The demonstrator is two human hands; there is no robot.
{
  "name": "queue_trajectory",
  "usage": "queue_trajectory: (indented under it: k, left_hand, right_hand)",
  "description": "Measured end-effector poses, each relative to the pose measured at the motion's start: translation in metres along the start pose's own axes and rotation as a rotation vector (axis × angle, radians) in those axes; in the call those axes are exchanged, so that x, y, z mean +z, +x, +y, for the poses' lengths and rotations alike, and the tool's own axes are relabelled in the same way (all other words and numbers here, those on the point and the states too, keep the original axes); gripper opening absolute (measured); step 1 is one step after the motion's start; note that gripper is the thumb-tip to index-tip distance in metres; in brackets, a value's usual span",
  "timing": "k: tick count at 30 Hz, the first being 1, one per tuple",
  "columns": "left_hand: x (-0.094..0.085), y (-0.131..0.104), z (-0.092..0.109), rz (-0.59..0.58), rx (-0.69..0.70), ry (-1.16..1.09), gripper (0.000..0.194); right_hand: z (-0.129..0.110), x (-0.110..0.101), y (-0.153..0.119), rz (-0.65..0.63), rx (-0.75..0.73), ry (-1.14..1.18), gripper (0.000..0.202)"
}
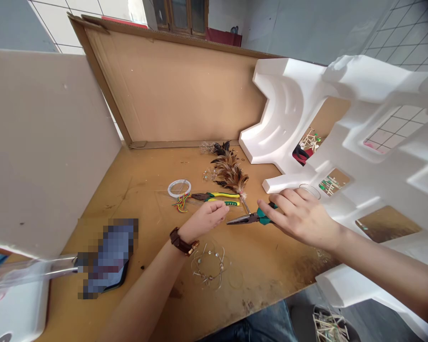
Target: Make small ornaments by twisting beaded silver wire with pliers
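Observation:
My right hand (297, 213) is wrapped round long-nose pliers (248, 219) with green handles, their jaws pointing left. Just left of the jaw tips, my left hand (211, 216) is closed with fingers pinched together; whatever they hold is too small or hidden. Behind that hand lie pliers with yellow-green handles (219, 195). Beside them are a white ring-shaped spool (179, 188) and a bunch of coloured threads (181, 203). Nearer me, a loop of clear beads and wire (209, 266) rests on the table. A bundle of brown and black feathers (230, 168) lies farther back.
White moulded foam (278, 118) stands along the right side, and a cardboard panel (174, 85) closes off the back. A pixelated phone-like object (110, 256) lies at left, near a white box (17, 304). A bin of thin sticks (330, 325) sits below the table edge.

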State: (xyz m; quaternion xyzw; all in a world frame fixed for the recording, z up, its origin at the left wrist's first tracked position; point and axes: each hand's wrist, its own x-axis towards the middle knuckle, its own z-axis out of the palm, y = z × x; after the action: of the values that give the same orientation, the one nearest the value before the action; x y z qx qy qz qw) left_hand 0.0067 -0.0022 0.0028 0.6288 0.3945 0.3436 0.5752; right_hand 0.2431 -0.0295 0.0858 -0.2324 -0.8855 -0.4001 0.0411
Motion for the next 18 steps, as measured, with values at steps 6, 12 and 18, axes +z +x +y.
queue_trajectory:
  k: [6, 12, 18]
  left_hand:
    - [-0.0005, -0.0002, 0.0003, -0.016, -0.030, -0.029, 0.036]
    - [-0.0016, 0.0003, -0.0019, -0.044, -0.051, -0.053, 0.036]
    - [-0.0014, -0.0003, -0.0010, -0.048, -0.054, -0.042, 0.036]
  right_hand:
    - [0.0000, 0.0002, 0.0003, -0.002, 0.007, 0.008, 0.031]
    - [-0.0005, 0.0005, 0.0013, -0.006, 0.000, -0.006, 0.032]
    - [-0.0017, 0.0000, 0.0019, -0.013, 0.012, 0.024, 0.032]
